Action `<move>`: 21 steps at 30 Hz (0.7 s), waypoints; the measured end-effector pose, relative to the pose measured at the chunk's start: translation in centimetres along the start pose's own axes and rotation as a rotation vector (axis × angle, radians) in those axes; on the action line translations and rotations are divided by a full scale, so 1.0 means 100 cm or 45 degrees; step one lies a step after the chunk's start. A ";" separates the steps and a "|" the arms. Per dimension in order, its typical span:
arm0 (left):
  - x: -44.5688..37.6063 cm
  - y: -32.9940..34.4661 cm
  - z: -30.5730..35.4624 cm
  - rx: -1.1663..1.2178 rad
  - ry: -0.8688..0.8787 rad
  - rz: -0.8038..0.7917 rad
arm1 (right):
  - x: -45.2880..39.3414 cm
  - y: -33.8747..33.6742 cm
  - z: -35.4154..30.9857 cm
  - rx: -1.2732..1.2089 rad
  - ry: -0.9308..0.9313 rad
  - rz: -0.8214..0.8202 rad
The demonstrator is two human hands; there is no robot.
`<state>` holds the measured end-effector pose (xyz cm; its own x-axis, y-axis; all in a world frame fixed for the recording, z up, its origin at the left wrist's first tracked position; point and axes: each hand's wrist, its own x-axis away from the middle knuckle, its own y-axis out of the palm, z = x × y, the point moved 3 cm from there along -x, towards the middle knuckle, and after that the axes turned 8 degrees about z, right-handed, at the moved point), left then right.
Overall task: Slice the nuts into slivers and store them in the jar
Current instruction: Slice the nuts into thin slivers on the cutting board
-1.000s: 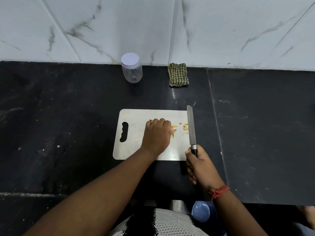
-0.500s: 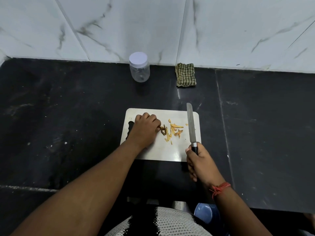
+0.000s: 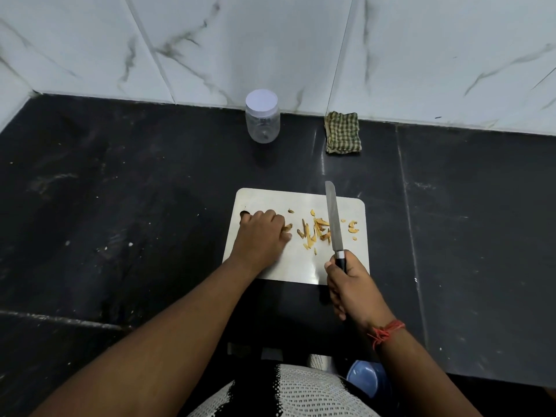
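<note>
At frame centre, right hand (image 3: 350, 281) grips knife (image 3: 334, 219), left hand (image 3: 261, 236) pinches a nut piece (image 3: 288, 227); fingertips could get nicked if the nut slips

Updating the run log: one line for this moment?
right hand: grips knife | left hand: pinches nut | slivers: on board | jar: lidded

Dim even light, faint glare on dark counter (image 3: 323, 164), wide-angle edge bending

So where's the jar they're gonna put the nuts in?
In the head view the jar stands lidded at the back of the black counter against the wall, left of the checked cloth, beyond the cutting board.
</note>
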<state>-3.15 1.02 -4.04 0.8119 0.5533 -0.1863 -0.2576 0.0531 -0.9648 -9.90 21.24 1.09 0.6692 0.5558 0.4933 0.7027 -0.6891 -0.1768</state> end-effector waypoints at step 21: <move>0.014 -0.007 -0.011 0.290 -0.334 -0.010 | 0.006 0.017 0.002 -0.003 0.042 -0.011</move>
<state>-1.30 0.82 -3.87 0.6596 0.7454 -0.0966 -0.3862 0.2258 -0.8943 -8.22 20.48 0.96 0.6549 0.5460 0.5225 0.7077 -0.6856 -0.1706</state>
